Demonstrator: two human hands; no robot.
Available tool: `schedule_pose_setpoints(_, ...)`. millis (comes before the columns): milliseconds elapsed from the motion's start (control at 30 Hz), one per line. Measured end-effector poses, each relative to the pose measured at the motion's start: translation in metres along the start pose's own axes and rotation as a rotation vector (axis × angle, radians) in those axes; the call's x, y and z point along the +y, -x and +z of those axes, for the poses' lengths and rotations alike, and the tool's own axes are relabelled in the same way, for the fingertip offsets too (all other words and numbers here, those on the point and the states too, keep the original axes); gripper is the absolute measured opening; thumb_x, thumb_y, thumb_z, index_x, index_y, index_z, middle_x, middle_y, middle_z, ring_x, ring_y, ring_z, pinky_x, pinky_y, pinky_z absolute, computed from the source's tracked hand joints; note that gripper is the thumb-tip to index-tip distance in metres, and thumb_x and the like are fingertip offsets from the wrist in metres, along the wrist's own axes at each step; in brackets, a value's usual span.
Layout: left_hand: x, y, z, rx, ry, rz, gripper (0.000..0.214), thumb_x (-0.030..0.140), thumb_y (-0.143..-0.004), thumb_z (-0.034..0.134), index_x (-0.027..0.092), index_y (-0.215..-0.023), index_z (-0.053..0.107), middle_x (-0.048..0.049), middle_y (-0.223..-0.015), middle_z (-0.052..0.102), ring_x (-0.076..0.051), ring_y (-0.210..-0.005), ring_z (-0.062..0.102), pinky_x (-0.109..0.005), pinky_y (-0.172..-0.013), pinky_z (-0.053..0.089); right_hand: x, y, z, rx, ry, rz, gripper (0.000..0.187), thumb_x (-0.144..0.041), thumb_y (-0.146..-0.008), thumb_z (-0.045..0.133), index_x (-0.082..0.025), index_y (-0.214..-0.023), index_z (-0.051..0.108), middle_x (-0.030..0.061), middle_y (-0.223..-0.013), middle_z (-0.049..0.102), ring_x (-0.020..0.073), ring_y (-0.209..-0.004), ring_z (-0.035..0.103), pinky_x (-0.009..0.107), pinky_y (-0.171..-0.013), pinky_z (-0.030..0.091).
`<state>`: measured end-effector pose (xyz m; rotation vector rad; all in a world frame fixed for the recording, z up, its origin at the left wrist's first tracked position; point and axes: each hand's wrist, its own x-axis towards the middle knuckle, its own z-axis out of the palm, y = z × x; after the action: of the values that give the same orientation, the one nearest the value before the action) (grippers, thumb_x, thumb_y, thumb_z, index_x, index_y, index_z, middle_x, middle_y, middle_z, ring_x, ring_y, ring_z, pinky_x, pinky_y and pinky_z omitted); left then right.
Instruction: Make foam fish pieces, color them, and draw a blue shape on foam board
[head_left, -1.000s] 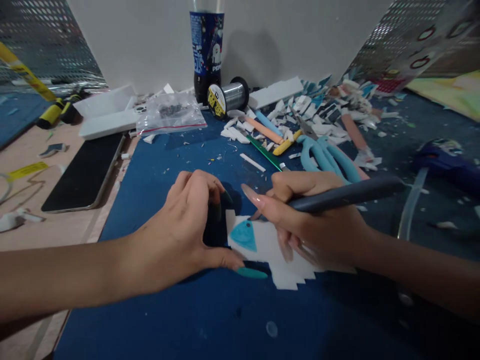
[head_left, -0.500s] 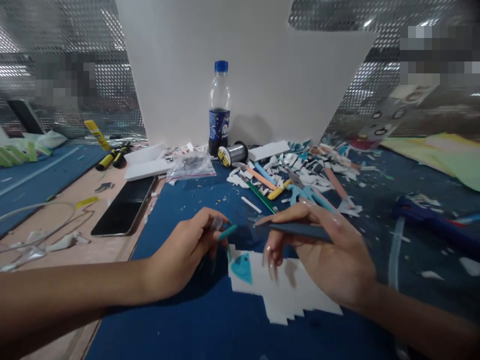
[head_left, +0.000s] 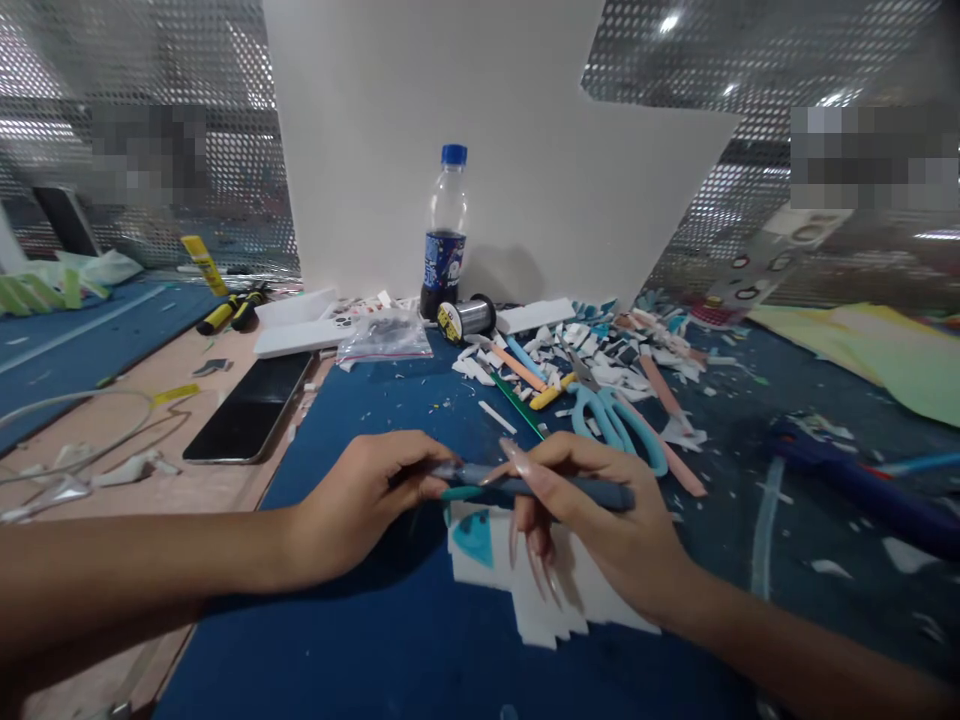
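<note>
My right hand (head_left: 600,500) grips a dark grey-blue pen (head_left: 604,492) that lies nearly level, its tip end pointing left. The fingers of my left hand (head_left: 382,495) pinch a clear pen cap (head_left: 450,470) at that tip end; the two meet in line, though I cannot tell how far the cap is on. A teal, pointed shape (head_left: 461,493), perhaps a long fingernail, shows at my left fingertips. Below the hands lies a white piece of paper or foam (head_left: 540,610) with stepped edges, bearing a teal patch (head_left: 472,538). Long nails of my right hand hang over it.
Light-blue scissors (head_left: 619,425), a wire spool (head_left: 466,320) and many scraps (head_left: 600,345) lie beyond the hands. A cola bottle (head_left: 445,245) stands behind them. A phone (head_left: 251,410) is at left, a dark-blue glue gun (head_left: 847,480) at right.
My hands have come together: the pen has moved left and down to the clear cap in my left fingers. The view has shifted slightly.
</note>
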<state>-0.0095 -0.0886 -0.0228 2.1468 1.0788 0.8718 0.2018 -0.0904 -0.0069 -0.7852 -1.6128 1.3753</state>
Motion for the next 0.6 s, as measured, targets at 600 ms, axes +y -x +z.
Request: schedule_pose_setpoints(600,0.004,0.032,0.002,-0.091,-0.300,0.672,0.033,0.028,-0.096,0.017,0.018,-0.083,0.046,-0.0013,-0.054,0.053,-0.015,-0.046,0.049,-0.029,-0.049,0.038,-0.001,0.028,0.010,-0.310,1.017,-0.767,0.035,-0.022,-0.080,0.033,-0.020,-0.045,0.036,-0.0018,-0.043,0.036,0.0115,-0.040,0.021,0.029,-0.037,0.016)
